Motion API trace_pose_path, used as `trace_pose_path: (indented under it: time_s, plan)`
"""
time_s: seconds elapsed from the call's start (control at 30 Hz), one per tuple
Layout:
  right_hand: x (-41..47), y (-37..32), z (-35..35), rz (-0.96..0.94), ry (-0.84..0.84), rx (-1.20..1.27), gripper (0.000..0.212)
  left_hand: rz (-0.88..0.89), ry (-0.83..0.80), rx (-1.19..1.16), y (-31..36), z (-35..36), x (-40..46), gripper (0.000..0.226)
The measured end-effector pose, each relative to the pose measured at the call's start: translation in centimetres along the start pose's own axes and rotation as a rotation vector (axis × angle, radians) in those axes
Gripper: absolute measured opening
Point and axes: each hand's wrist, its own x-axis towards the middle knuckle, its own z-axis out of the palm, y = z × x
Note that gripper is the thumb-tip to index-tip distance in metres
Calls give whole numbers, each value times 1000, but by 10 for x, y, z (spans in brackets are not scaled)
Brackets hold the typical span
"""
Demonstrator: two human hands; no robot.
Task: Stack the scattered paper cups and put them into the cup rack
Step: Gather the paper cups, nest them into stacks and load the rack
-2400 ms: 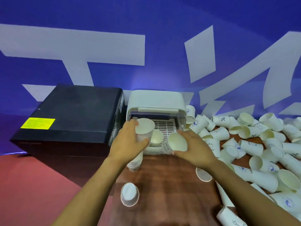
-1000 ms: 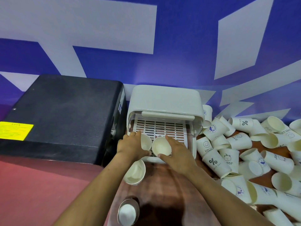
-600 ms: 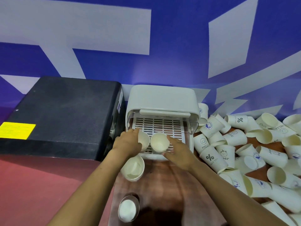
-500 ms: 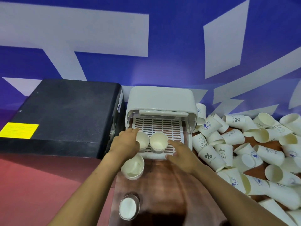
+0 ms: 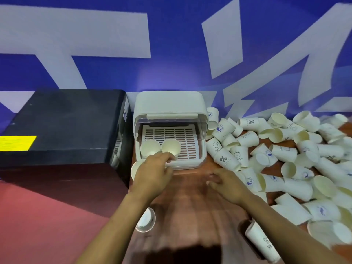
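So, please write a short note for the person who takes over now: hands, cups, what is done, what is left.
Left hand: fingertips on the front of the cup rack, beside the right cup stack; a grip cannot be told.
Right hand: open, empty, blurred, over the table.
Done: two stacks, the left stack too, stand in the rack's tray.
Left: scattered cups on the right, and one stack under the left hand.

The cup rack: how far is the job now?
Done: two cups stand in the cup rack. In hand: the left hand reaches the rack's front edge; the right hand is empty. Left: the large pile of loose cups on the table.
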Motion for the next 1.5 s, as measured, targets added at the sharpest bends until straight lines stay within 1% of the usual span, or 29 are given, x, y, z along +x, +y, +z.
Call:
trace_pose_path:
  time_s: [0.07,0.13,0.17,0.27,0.37,0.53,0.63,0.8,0.9,0.97,1.1,1.27,1.5]
  plan:
    - [-10,12,-3,14,16,-34,21,34,-60,-24,9,18,-3,29]
    - [-17,26,-8,37,41,-18,12,51,-132,-6,19,33,-6,31]
    - [-20,32,-11,57,50,2,12,53,-166,7,24,40,-7,32]
    - [-25,56,-17,81,60,44,26,68,-239,59,42,59,-9,36]
    - [-32,81,-28,92,0,-9,34,46,-286,102,65,77,-9,36]
    - [-28,127,-66,44,56,-41,31,43,-308,145,107,116,6,40]
    - [-21,148,-81,32,33,-106,35,18,-366,121,128,143,12,41]
    - [0,161,-91,-59,-10,-207,41,-48,-335,99,150,172,29,52]
    - [13,163,-91,-138,-30,-279,44,-63,-342,158,160,182,39,64]
    - [20,164,-89,-172,-60,-308,45,-89,-358,200,163,189,44,67]
    - [32,168,-84,-231,-114,-363,50,-134,-397,275,165,202,52,67]
    - [36,172,-80,-236,-133,-356,51,-175,-431,314,164,211,59,64]
    - [38,172,-78,-240,-119,-378,49,-170,-389,280,158,203,55,58]
